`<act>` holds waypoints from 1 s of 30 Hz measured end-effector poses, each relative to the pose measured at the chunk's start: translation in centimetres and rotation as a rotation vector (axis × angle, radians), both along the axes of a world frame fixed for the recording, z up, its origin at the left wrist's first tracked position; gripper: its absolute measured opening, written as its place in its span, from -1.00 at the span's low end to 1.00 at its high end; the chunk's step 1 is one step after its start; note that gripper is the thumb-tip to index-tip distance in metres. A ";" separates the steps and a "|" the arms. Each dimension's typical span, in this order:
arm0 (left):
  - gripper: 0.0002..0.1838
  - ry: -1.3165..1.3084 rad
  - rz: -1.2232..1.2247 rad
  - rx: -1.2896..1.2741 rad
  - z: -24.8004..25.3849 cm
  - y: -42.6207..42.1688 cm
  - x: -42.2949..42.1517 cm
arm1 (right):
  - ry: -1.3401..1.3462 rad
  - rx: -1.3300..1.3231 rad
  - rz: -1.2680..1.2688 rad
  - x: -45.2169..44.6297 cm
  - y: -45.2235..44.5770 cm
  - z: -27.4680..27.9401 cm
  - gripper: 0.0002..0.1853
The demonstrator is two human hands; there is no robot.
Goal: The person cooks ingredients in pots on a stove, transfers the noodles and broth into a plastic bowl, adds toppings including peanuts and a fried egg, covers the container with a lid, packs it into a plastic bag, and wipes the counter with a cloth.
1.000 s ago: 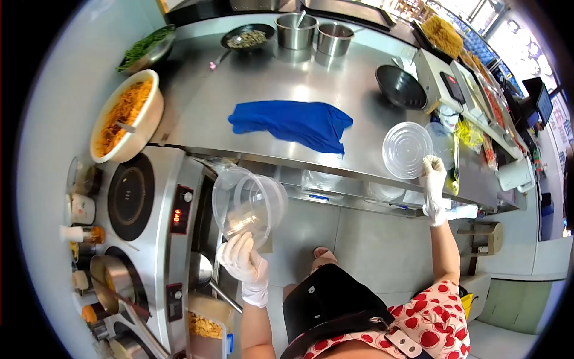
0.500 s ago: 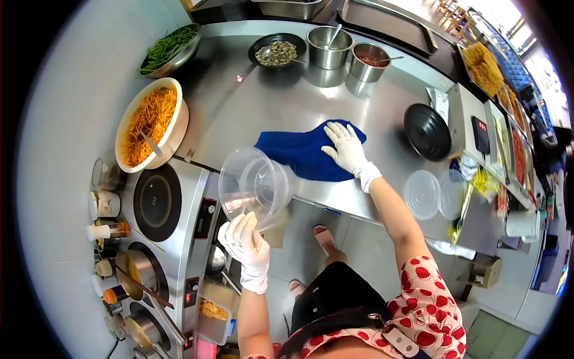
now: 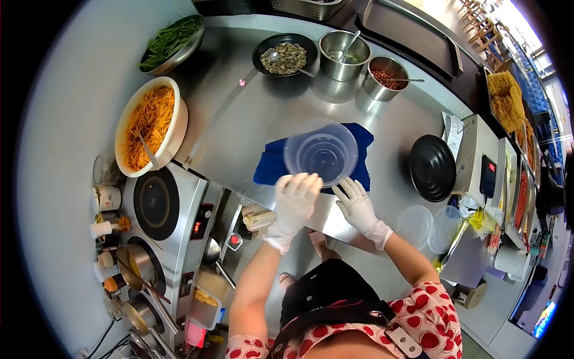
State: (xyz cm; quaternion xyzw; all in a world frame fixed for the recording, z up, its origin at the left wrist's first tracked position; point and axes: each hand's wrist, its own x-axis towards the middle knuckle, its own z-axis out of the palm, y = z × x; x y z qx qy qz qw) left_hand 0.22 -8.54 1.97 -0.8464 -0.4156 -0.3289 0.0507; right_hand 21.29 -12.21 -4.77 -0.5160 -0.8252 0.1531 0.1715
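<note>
A clear plastic tub (image 3: 323,152) is over the blue cloth (image 3: 272,164) on the steel counter. My gloved left hand (image 3: 297,200) has its fingers closed at the tub's near rim, the thumb side hidden. At the tub's near right edge is my gloved right hand (image 3: 359,209), its fingers spread and holding nothing. Whether its fingertips touch the tub or only the cloth I cannot tell. The cloth lies spread out and shows on both sides of the tub.
Left stands a white bowl of orange shreds (image 3: 174,119) above the induction hobs (image 3: 156,194). Along the back are a black bowl of chopped food (image 3: 284,57) and two steel pots (image 3: 341,69). Right are a black bowl (image 3: 431,167), clear lids (image 3: 414,227) and a scale (image 3: 478,155).
The tub has moved right and away from me, from beside the cloth to over it, in my left hand. My right hand has drawn back off the cloth toward the counter's front edge.
</note>
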 end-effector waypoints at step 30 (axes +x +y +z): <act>-0.60 -0.742 1.596 -1.115 -17.3 -73.9 -40.1 | -0.130 0.354 1.233 -66.9 -15.1 11.5 -0.13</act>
